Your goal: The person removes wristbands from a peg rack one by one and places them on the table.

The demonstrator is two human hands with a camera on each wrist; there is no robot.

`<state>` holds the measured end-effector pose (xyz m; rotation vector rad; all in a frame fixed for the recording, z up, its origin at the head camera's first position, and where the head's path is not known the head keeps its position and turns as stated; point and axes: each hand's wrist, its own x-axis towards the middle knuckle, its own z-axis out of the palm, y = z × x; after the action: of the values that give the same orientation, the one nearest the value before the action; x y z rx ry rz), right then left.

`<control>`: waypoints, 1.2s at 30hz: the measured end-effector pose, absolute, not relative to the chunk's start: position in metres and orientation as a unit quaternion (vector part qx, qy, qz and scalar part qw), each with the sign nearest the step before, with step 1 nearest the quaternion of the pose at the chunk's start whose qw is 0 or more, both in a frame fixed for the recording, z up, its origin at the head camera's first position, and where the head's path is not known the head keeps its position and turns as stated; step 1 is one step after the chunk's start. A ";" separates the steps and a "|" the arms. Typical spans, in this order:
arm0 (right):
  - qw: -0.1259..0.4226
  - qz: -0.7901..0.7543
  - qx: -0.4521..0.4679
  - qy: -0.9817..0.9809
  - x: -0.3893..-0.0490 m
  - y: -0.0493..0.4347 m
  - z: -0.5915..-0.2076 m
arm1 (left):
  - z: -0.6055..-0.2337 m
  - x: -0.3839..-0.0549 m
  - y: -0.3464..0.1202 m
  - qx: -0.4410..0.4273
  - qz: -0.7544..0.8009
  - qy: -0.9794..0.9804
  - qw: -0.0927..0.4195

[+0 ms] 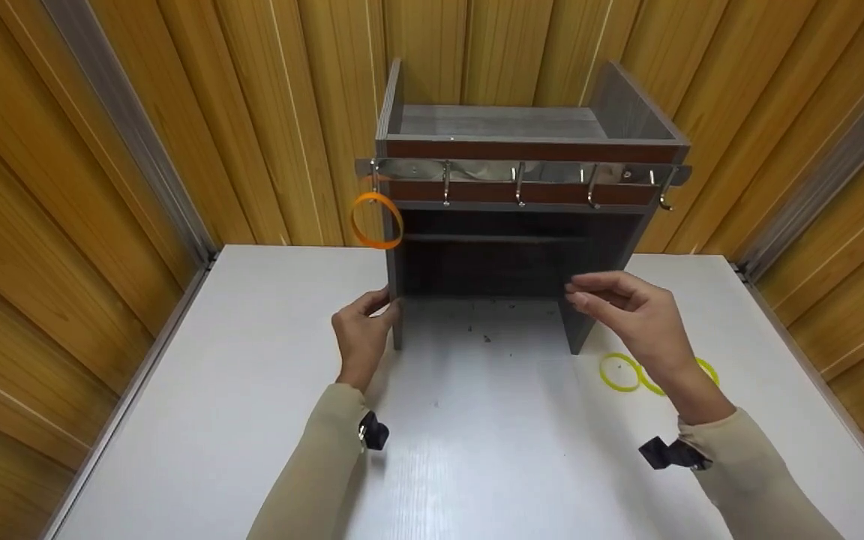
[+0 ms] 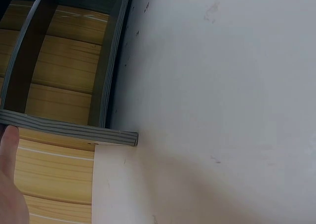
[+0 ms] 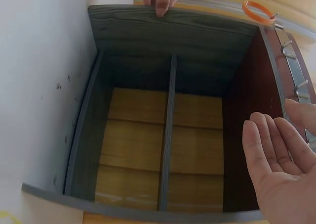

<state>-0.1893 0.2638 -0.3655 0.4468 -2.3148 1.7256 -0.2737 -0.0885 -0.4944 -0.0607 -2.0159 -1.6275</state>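
Observation:
A grey wooden shelf unit stands upright on the white table. My left hand grips the lower part of its left side panel; in the right wrist view, fingertips lap over that panel's edge. My right hand, its fingers extended and nothing held, hovers in front of the right side panel. A metal hook rail runs across the unit's front. From its leftmost hook hangs an orange ring; the other hooks carry nothing.
Several yellow rings lie on the table at the right, partly hidden behind my right wrist. Wood-panelled walls enclose the table at the back and both sides. Small dark specks dot the tabletop under the unit.

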 end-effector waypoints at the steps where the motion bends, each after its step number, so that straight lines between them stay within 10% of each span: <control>1: 0.108 0.589 0.155 -0.785 -0.191 0.260 -0.364 | -0.494 -0.274 -0.088 -0.022 -0.604 -0.749 0.271; 36: 0.064 0.669 0.249 -0.698 -0.241 0.149 -0.330 | -0.495 -0.274 -0.086 -0.027 -0.604 -0.749 0.272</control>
<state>-0.2406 0.1490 -0.3296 0.7527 -2.1064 2.0185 -0.2742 -0.0864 -0.4951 -0.0739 -2.0152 -1.6266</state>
